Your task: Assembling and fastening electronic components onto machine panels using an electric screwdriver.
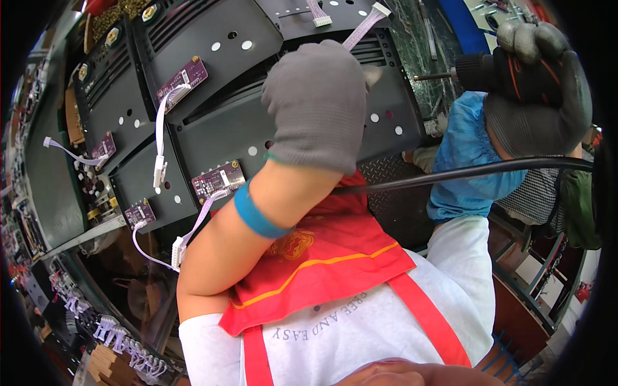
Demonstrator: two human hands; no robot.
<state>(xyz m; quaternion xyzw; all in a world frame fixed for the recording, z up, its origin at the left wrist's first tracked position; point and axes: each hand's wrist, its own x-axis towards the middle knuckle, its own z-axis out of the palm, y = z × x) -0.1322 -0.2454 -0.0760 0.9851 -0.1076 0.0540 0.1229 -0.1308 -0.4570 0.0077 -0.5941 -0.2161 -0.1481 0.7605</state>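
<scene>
My left hand (315,106), in a grey glove, is over a black slotted panel (219,135). Its fingers curl down and away, so whatever they grip is hidden; only a pale fingertip shows on the right side. A white ribbon cable (365,27) with a plug end sticks out past the knuckles. Off to the right, my gloved right hand (537,122) is wrapped round a black electric screwdriver (476,73) with orange-red stripes. Its thin bit points left, toward the panels, and touches nothing.
Purple circuit boards (182,83) with white cables lie on neighbouring black panels (193,38). A black cord (463,172) crosses in front of my right forearm. Screws lie by a blue mat (465,26) at the upper right. Bundled white connectors (116,334) hang at the lower left.
</scene>
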